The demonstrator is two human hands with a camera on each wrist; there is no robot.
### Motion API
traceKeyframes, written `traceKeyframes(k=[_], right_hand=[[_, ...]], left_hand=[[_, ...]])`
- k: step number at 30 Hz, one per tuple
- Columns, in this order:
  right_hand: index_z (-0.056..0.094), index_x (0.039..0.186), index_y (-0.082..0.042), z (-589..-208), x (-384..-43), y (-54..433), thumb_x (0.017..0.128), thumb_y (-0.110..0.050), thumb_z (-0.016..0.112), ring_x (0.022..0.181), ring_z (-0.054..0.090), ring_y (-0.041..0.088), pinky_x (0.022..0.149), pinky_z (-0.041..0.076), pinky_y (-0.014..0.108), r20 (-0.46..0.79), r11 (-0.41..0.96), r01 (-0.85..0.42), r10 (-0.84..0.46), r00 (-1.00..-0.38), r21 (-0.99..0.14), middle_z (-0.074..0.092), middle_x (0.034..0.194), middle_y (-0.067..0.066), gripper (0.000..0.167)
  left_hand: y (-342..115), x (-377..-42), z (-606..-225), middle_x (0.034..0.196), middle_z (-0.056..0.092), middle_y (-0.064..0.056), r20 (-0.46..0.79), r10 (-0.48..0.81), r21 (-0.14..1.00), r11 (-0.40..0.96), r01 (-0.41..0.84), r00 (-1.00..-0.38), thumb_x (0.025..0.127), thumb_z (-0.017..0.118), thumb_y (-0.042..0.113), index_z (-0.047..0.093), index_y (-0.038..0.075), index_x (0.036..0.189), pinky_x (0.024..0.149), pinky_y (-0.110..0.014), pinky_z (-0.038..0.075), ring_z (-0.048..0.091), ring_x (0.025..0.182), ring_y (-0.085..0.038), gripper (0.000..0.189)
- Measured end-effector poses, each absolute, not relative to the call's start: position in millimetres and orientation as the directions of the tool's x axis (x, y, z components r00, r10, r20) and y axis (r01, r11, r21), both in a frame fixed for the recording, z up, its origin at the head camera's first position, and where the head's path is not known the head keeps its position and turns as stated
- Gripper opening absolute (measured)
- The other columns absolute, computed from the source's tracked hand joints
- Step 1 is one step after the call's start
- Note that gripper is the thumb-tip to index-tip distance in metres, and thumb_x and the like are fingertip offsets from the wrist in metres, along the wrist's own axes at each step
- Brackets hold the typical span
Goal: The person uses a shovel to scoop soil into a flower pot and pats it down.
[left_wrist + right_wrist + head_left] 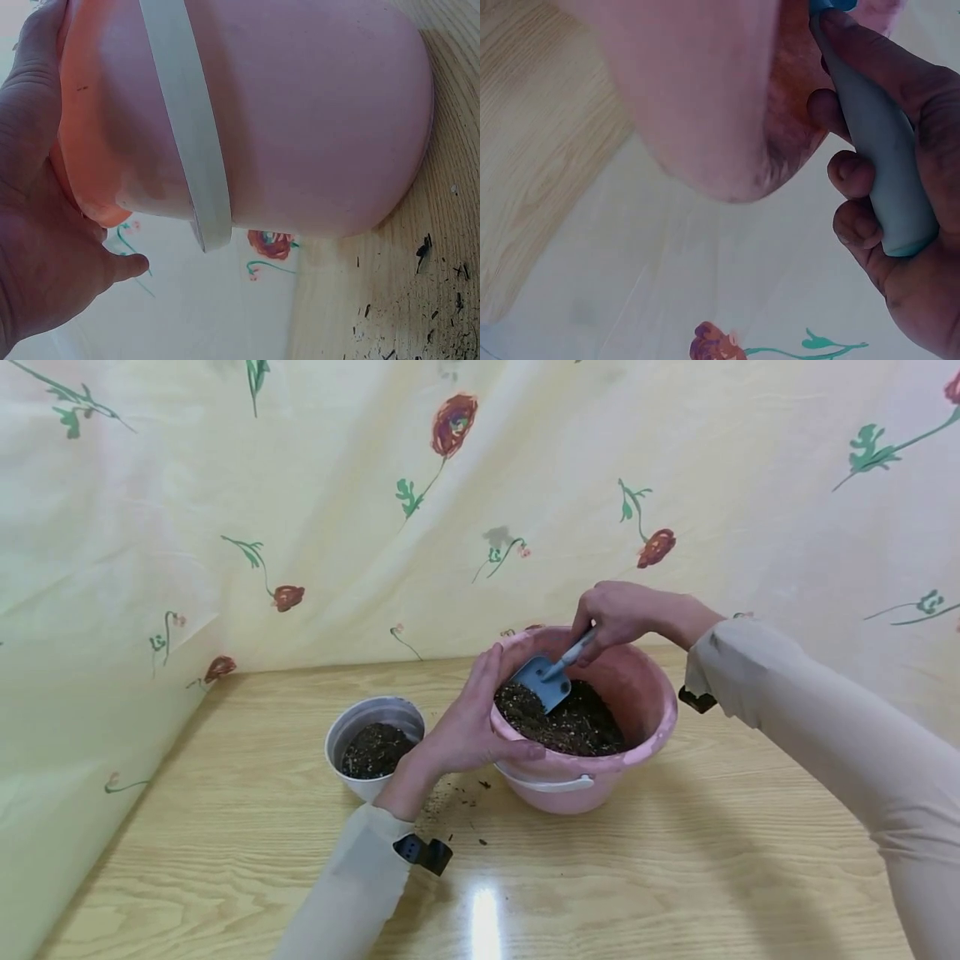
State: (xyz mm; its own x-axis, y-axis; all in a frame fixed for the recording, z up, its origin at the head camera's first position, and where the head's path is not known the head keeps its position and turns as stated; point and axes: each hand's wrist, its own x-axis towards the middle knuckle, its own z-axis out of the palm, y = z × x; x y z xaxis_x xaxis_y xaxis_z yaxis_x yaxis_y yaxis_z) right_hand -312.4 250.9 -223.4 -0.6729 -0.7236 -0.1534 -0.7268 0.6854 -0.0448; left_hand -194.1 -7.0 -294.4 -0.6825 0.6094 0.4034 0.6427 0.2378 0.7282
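A pink bucket (pixel 558 797) stands on the table with dark soil (pixel 588 722) inside. My left hand (pixel 467 727) grips its left rim, the thumb lying along the front edge. In the left wrist view the bucket's pale handle (pixel 191 120) hangs down against the side. My right hand (pixel 618 618) reaches over the back of the bucket and holds a small blue hand trowel (pixel 534 675), its blade dipped into the soil. Fingers wrap round the trowel's grey-blue grip (pixel 889 172) in the right wrist view.
A whitish plant pot (pixel 365 788), partly filled with soil (pixel 375 750), stands left of the bucket, partly behind my left wrist. Soil crumbs (pixel 450 802) lie scattered on the wooden table (pixel 225 852) between them. A flowered cloth (pixel 337 485) hangs behind and along the left.
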Motion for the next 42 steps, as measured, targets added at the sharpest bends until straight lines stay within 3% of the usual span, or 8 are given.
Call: traceKeyframes(k=[4,8,11,17,24,28,38,42], right_hand=[[0.075,0.07,-0.03,-224,-311,248,0.075,-0.033,0.082,0.056,0.048,0.005,0.058,0.043,0.026,-0.151,0.673,-0.737,-0.736,-0.66,-0.058,0.06,0.059,-0.017,0.009],[0.072,0.064,-0.029,-225,-310,245,0.076,-0.036,0.081,0.052,0.045,0.003,0.055,0.042,0.024,-0.178,0.662,-0.745,-0.745,-0.642,-0.081,0.056,0.054,-0.017,0.017],[0.07,0.062,-0.027,-226,-310,242,0.077,-0.032,0.081,0.051,0.042,0.003,0.053,0.04,0.023,-0.204,0.653,-0.749,-0.753,-0.626,-0.11,0.053,0.052,-0.016,0.019],[0.07,0.06,-0.022,-227,-310,240,0.074,-0.026,0.082,0.05,0.038,0.001,0.05,0.035,0.02,-0.275,0.651,-0.738,-0.753,-0.597,-0.179,0.048,0.051,-0.016,0.019],[0.076,0.069,-0.017,-237,-310,241,0.077,-0.026,0.081,0.048,0.037,-0.002,0.049,0.03,0.016,-0.403,0.698,-0.636,-0.712,-0.574,-0.329,0.053,0.054,-0.009,0.014],[0.075,0.07,-0.011,-241,-309,241,0.081,-0.027,0.078,0.048,0.037,-0.002,0.048,0.029,0.015,-0.456,0.724,-0.577,-0.689,-0.564,-0.379,0.051,0.053,-0.009,0.02],[0.063,0.063,-0.003,-244,-296,246,0.092,-0.026,0.066,0.048,0.031,0.0,0.05,0.025,0.015,-0.59,0.728,-0.485,-0.682,-0.433,-0.484,0.04,0.053,-0.009,0.038],[0.062,0.065,-0.009,-246,-293,248,0.094,-0.024,0.063,0.047,0.036,0.0,0.047,0.029,0.014,-0.627,0.751,-0.39,-0.66,-0.414,-0.533,0.045,0.053,-0.007,0.032]], left_hand=[[-5,-203,-307,0.159,0.019,0.009,0.418,0.605,0.722,0.233,0.652,-0.678,0.069,0.088,0.021,0.008,0.025,0.156,0.117,-0.049,0.01,0.006,0.147,-0.024,0.118],[-5,-214,-322,0.159,0.015,0.002,0.391,0.592,0.72,0.279,0.635,-0.704,0.067,0.089,0.033,-0.001,0.031,0.155,0.116,-0.047,0.017,0.015,0.145,-0.02,0.125],[-5,-217,-327,0.158,0.01,-0.001,0.34,0.573,0.734,0.334,0.591,-0.745,0.065,0.088,0.042,-0.008,0.031,0.154,0.116,-0.045,0.019,0.018,0.144,-0.019,0.131],[-4,-217,-328,0.16,0.002,0.005,0.284,0.554,0.747,0.384,0.543,-0.783,0.065,0.088,0.045,-0.013,0.028,0.153,0.116,-0.043,0.02,0.014,0.145,-0.017,0.135],[-5,-216,-329,0.16,0.0,0.007,0.275,0.548,0.742,0.402,0.537,-0.79,0.064,0.087,0.047,-0.014,0.028,0.153,0.115,-0.044,0.02,0.013,0.145,-0.019,0.136],[-6,-216,-328,0.16,0.003,0.006,0.287,0.547,0.739,0.396,0.545,-0.787,0.064,0.088,0.046,-0.013,0.028,0.153,0.115,-0.043,0.02,0.013,0.145,-0.017,0.136],[-5,-216,-328,0.16,0.003,0.005,0.292,0.543,0.746,0.386,0.543,-0.787,0.064,0.088,0.045,-0.013,0.029,0.153,0.115,-0.042,0.018,0.014,0.145,-0.018,0.136],[-5,-215,-327,0.16,0.002,0.005,0.274,0.537,0.762,0.384,0.521,-0.797,0.063,0.089,0.044,-0.013,0.028,0.153,0.116,-0.042,0.018,0.013,0.145,-0.019,0.138]])
